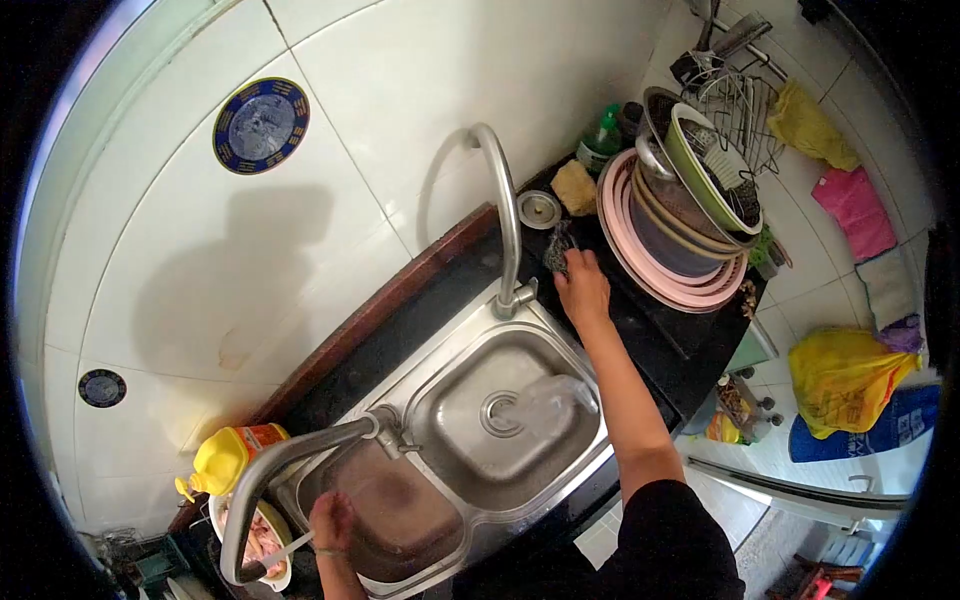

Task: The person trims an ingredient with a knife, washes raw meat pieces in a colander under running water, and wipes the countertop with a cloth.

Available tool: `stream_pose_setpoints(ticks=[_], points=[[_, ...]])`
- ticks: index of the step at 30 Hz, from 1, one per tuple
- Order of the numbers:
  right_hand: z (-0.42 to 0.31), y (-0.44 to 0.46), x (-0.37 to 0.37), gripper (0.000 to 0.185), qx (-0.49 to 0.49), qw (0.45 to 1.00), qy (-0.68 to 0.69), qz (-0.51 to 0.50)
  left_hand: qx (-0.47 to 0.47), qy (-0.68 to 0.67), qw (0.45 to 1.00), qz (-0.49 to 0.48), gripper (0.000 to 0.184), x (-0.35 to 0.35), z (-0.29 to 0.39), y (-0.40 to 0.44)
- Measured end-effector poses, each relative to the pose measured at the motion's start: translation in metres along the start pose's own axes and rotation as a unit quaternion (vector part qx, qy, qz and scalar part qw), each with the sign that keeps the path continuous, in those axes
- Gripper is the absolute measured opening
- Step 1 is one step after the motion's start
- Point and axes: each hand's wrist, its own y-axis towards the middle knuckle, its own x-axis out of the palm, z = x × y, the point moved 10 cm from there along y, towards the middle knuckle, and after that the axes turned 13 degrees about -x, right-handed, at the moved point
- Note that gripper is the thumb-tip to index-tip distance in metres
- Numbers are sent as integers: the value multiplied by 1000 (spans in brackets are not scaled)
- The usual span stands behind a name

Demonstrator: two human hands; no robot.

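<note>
A tiled wall (335,230) rises behind the sink (445,350), which is set in a dark counter (430,300) before you. The wire scourer (560,245) lies on the counter off the sink's right end, beside the metal strainer (539,209) and the sponge (574,188). Your right hand (583,287) stretches past the sink, fingertips at the scourer; you seem to be taking it up or setting it down, and I cannot tell whether your fingers have closed on it. Either way, the next move calls for a sure hold on that loose tangle. Its long axis looks to run from your fingertips towards the wall behind the sink, with no clear front end. Your left hand (333,521) hovers over the sink's left basin (400,505), near the curved tap (300,452), too blurred to tell its grip.
</note>
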Motion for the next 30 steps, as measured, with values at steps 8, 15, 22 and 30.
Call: stream_pose_setpoints(ticks=[8,15,22,30], points=[[-10,75,-19,44,-60,987,81,127,61,-81,993,-66,8,-27,6,18],[-54,-58,-75,42,-70,966,152,195,83,-81,993,-35,39,19,30,-31],[-51,-193,110,86,-26,965,39,-258,11,-19,994,-104,42,29,2,-23],[-66,-289,177,46,45,863,132,-486,-28,-32,987,-152,28,2,-46,-48]])
